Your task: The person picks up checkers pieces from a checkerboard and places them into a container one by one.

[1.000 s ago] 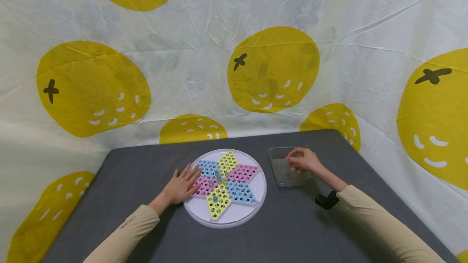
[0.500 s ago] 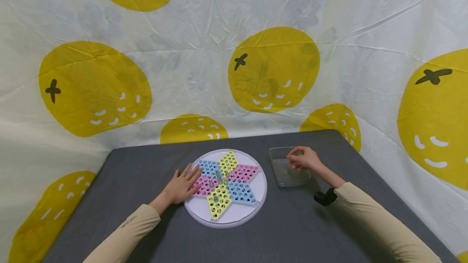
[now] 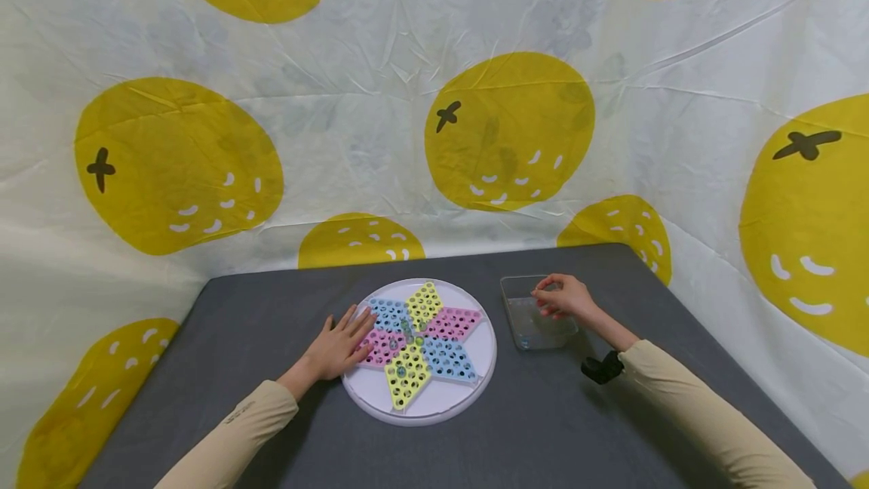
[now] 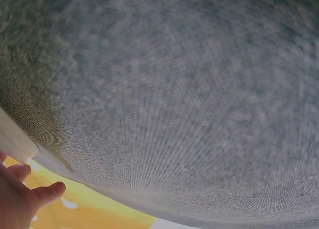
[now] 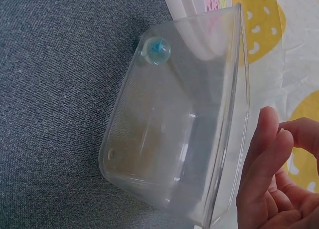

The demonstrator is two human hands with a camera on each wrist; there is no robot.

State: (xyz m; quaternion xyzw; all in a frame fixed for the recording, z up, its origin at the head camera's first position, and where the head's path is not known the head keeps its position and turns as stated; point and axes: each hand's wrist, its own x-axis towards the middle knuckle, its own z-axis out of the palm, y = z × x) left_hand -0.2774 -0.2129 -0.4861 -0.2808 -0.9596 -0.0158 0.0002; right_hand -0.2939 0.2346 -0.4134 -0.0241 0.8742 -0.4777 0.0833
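Note:
A round white Chinese checkers board (image 3: 441,407) with a pink, yellow and blue star of holes lies at the table's middle. Several glass marbles sit near its centre, and another marble (image 3: 401,372) is on the front yellow point. My left hand (image 3: 334,345) rests flat with fingers spread on the board's left edge; in the left wrist view only some fingers (image 4: 49,193) show beside the rim. Over the clear plastic box (image 3: 516,327) my right hand (image 3: 566,300) hovers, fingers loosely bent, with nothing visible between them. One blue-cored marble (image 5: 157,50) lies in a corner of the box.
The dark grey table (image 3: 516,429) carries the board and the box side by side, with a gap between them. A white curtain (image 3: 353,142) printed with yellow fruit hangs behind and along the sides. A black wrist camera (image 3: 603,368) hangs under the right forearm.

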